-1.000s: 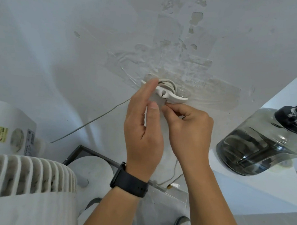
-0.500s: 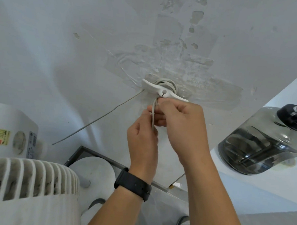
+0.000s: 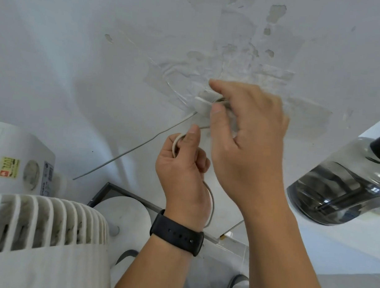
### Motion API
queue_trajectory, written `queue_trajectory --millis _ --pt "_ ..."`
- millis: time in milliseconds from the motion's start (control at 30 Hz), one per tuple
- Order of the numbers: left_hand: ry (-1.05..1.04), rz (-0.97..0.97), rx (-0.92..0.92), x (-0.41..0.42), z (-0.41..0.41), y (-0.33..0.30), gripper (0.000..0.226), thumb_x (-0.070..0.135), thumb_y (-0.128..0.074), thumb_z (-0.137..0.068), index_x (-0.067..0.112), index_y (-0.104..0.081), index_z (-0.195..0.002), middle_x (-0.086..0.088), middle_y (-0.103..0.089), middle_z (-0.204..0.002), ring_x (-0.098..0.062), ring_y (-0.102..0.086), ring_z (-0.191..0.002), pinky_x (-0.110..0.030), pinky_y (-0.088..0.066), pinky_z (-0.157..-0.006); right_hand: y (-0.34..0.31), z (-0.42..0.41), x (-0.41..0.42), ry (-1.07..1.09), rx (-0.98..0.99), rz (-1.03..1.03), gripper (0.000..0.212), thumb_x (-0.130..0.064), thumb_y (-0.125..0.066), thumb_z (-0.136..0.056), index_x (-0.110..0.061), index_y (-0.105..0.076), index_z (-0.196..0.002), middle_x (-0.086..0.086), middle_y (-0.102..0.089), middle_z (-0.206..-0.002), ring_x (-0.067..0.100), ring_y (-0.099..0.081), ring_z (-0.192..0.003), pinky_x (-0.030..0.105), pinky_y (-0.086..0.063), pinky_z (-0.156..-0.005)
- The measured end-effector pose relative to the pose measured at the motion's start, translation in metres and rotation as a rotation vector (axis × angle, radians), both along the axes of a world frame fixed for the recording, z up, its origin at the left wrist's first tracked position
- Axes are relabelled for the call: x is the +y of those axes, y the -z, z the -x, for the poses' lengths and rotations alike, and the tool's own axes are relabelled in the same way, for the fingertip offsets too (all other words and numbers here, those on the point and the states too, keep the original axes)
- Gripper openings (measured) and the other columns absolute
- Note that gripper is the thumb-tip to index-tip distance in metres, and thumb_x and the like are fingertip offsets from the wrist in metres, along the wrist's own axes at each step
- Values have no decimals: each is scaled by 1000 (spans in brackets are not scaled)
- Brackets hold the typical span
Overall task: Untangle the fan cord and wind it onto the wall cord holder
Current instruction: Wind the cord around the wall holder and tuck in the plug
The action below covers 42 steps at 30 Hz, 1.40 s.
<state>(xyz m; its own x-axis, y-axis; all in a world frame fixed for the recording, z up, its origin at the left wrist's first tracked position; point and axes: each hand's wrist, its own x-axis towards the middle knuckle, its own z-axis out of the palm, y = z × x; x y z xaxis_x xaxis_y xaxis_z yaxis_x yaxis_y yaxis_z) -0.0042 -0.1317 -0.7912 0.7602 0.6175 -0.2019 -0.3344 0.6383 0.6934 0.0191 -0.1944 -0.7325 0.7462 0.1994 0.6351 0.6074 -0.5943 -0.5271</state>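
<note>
Head view: your left hand (image 3: pixel 183 165) grips one cord (image 3: pixel 210 201) loop below the single wall holder (image 3: pixel 202 103), your right hand (image 3: pixel 250 133) pinching it; one fan (image 3: pixel 39 224), sticker unreadable.

Cord holder (image 3: pixel 202 103) on wall (image 3: pixel 80 52), fan (image 3: pixel 39 235) below-left, jug (image 3: pixel 339 189) right.

Single head cam, wide-angle, close-up; faces fwd at wall (image 3: pixel 80 52) w/ both hands mid-frame.
</note>
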Motion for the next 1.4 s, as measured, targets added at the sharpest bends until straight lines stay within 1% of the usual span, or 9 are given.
queue_trajectory --millis 233,433,533,700,867,967,1100,1233,1400 --pt "-42 111 24 -3 -1 -6 20 27 -63 -100 11 -55 -91 -9 -72 -87 -27 -67 -88 -50 -57 -92 7 6 13 47 110 314 81 -39 -8 -79 -38 -42 -152 -17 -39 -143 18 -16 -133 34 -9 -104" --pt "-171 101 -31 3 0 -14 22 28 -68 -95 10 -58 -91 -13 -72 -84 -27 -69 -81 -48 -59 -89 12 2 19 22 135 206 39 -38 -29 -97 -42 -56 -124 -24 -42 -128 17 -20 -136 39 -12 -111" --pt "-214 35 -83 9 -1 -19 23 29 -63 -99 8 -61 -90 -10 -71 -81 -23 -70 -80 -35 -59 -82 16 -6 12 -68 126 59 22 -29 -48 -104 -43 -63 -109 -31 -49 -107 19 -36 -131 52 -31 -110" --pt "-220 -173 -137 10 1 -21 24 30 -59 -102 15 -68 -87 -1 -72 -89 -18 -69 -92 -29 -53 -85 12 -6 0 -147 102 32 21 -28 -55 -104 -46 -66 -105 -31 -58 -101 10 -31 -124 47 -33 -105" --pt "-198 -330 -187 9 2 -24 27 30 -50 -103 18 -74 -96 0 -76 -104 -22 -69 -108 -35 -50 -92 12 -9 -6 -192 77 -10 17 -28 -60 -103 -39 -73 -110 -24 -68 -107 21 -46 -125 40 -34 -105" --pt "-183 -435 -203 6 5 -23 35 26 -39 -105 21 -74 -103 5 -76 -108 -16 -68 -112 -36 -49 -96 9 -7 -12 -209 71 -115 13 -27 -65 -101 -34 -74 -108 -23 -71 -106 10 -53 -121 30 -41 -102" --pt "-113 -513 -239 4 5 -22 38 13 -35 -109 3 -71 -117 -3 -75 -116 -13 -67 -118 -26 -50 -101 2 -6 -25 -317 190 -196 6 -32 -71 -96 -33 -75 -91 -18 -72 -109 9 -58 -123 21 -44 -100" --pt "-56 -571 -254 3 4 -15 36 21 -41 -106 13 -71 -123 -8 -71 -129 -29 -52 -139 -49 -39 -118 2 -7 -30 -335 207 -51 9 -41 -70 -91 -35 -76 -95 -22 -67 -119 3 -46 -135 21 -36 -111" --pt "-52 -613 -250 3 2 -13 35 22 -42 -104 14 -72 -122 -6 -71 -131 -29 -51 -141 -50 -36 -120 4 -6 -29 -268 103 45 6 -36 -71 -94 -35 -74 -99 -23 -61 -118 -1 -44 -126 19 -34 -108"
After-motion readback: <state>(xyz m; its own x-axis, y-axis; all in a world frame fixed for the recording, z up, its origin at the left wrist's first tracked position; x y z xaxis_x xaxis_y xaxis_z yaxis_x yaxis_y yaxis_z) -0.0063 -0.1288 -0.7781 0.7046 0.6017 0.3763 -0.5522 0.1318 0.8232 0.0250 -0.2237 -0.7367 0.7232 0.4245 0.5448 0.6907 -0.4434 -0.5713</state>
